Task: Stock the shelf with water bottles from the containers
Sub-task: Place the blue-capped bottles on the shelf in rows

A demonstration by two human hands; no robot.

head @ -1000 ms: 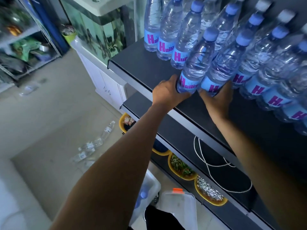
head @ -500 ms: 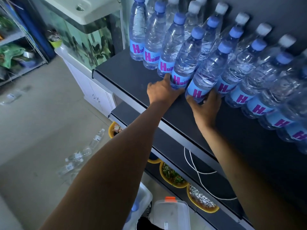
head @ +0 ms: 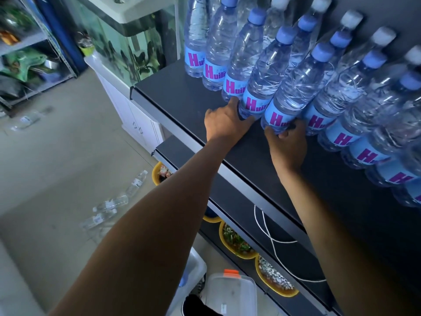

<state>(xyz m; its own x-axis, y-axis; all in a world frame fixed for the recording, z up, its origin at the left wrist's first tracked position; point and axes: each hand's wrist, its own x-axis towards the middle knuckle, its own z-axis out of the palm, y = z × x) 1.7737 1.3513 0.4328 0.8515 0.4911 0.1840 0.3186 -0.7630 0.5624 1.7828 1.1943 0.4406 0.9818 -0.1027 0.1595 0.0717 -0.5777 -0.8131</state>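
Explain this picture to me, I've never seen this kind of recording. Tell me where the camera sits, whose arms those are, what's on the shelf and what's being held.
There is no machine here. A person wears a wide-angle camera on the head, so you look down along their own two arms. The left hand grips the base of one water bottle. The right hand grips the neighbouring bottle. Both are in the front row of blue-labelled bottles lined up on the black top shelf. On the lower shelf lies a white cord, and yellow bowls show beneath its edge. Down on the floor are clear plastic containers and a few loose bottles.
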